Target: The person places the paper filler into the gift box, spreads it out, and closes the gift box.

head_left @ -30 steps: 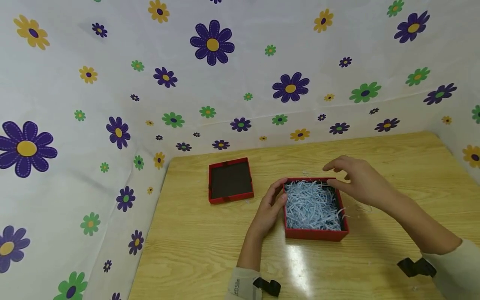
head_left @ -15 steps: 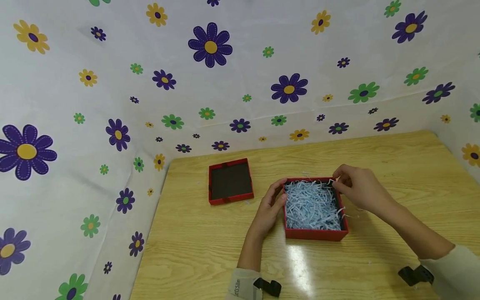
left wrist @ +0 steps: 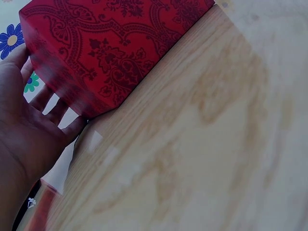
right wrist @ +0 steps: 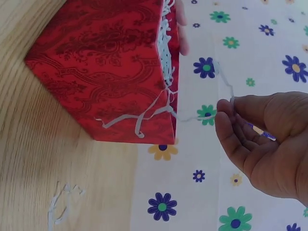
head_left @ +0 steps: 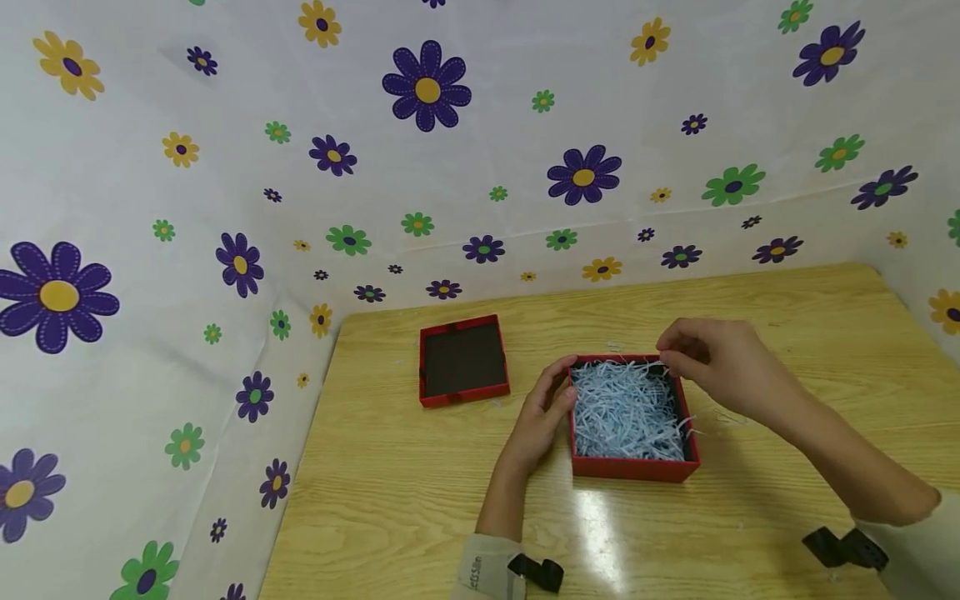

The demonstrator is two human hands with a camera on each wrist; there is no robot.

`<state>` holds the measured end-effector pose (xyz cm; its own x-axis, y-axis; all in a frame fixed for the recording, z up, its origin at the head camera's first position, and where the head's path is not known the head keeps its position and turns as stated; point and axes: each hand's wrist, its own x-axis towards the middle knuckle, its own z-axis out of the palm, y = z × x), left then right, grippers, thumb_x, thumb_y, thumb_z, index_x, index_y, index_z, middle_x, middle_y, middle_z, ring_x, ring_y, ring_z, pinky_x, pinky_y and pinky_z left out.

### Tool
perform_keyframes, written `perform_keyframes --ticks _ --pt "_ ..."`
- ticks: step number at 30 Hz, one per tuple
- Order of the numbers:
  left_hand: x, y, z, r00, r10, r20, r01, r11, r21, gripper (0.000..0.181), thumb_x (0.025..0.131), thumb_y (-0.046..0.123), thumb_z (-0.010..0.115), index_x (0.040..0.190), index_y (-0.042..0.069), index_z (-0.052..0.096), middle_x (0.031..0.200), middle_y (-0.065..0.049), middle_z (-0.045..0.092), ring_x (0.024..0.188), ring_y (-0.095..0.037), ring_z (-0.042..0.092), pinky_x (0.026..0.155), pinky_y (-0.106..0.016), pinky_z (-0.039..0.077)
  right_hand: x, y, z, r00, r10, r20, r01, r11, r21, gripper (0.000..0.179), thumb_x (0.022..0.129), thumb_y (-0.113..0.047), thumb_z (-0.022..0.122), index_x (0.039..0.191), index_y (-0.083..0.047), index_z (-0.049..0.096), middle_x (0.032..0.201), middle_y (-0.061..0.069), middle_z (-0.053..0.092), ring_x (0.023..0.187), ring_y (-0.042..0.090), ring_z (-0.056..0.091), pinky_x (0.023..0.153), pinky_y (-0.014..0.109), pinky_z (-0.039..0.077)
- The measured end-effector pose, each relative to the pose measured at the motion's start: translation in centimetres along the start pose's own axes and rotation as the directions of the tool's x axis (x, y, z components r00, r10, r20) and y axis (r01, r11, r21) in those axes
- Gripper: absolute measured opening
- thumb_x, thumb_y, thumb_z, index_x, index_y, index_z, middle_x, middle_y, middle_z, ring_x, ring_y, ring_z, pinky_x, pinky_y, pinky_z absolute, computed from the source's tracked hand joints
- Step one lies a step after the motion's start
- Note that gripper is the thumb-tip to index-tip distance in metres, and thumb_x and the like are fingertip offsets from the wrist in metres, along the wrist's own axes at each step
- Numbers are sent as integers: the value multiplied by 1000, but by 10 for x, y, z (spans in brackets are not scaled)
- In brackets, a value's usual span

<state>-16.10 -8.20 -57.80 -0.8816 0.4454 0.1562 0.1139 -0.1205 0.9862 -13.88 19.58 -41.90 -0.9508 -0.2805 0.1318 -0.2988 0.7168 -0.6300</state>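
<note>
A red box [head_left: 633, 469] filled with pale blue shredded paper [head_left: 626, 408] sits on the wooden table; its walls carry a dark damask pattern. Against the box's left side rests my left hand [head_left: 538, 417], its fingers extended along the wall in the left wrist view. My right hand [head_left: 723, 362] is over the far right corner. Thumb and forefinger pinch a thin paper strip [right wrist: 192, 119], which trails back to the box edge in the right wrist view. More shreds dangle over the box's right wall.
A shallow red lid [head_left: 465, 358] with a black inside lies behind and left of the box. Stray paper shreds [right wrist: 60, 204] are scattered on the table [head_left: 390, 475]. A flower-patterned sheet [head_left: 487, 125] hangs behind.
My right hand has come down to the far right corner; its parted fingers have closed on a paper strip and since shifted slightly left. The left hand stays by the box.
</note>
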Motion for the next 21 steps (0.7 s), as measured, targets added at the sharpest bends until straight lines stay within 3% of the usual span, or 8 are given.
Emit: perform_keyframes --ticks 6,12,15,18,21 --pt "-2 1 0 1000 9 -3 -9 1000 -11 49 114 21 51 162 21 42 171 -7 34 159 -22 27 125 -46 33 -2 -4 9 988 -46 151 57 996 -71 12 93 -4 79 105 -7 76 90 -2 73 76 12 64 65 28 58" --pt "0 -1 0 1000 20 -3 -20 1000 -12 50 113 18 52 161 17 41 170 -6 36 159 -23 28 127 -48 28 -3 -7 8 994 -67 86 76 991 -106 22 91 -6 82 112 -2 75 103 10 76 84 21 72 67 37 62" --pt "0 -2 0 1000 23 -2 -23 1000 -8 50 113 16 52 161 17 41 170 -5 36 159 -23 28 126 -46 31 -2 -13 9 994 -80 68 89 987 -131 22 91 -5 82 112 -3 76 103 10 76 84 20 70 68 39 62" --pt "-1 -2 -1 1000 23 0 -23 1000 3 50 113 18 52 161 19 42 170 -6 35 159 -21 28 125 -43 34 -1 -18 19 987 -140 73 150 977 -152 22 89 -2 83 110 -4 77 102 7 75 82 16 68 70 38 61" --pt "-1 -4 -1 1000 25 5 -25 1000 10 49 113 20 51 161 20 42 171 -7 33 159 -21 27 124 -43 34 -1 -19 38 964 -244 103 258 955 -145 22 87 -1 84 107 -7 78 101 4 75 83 15 68 72 36 62"
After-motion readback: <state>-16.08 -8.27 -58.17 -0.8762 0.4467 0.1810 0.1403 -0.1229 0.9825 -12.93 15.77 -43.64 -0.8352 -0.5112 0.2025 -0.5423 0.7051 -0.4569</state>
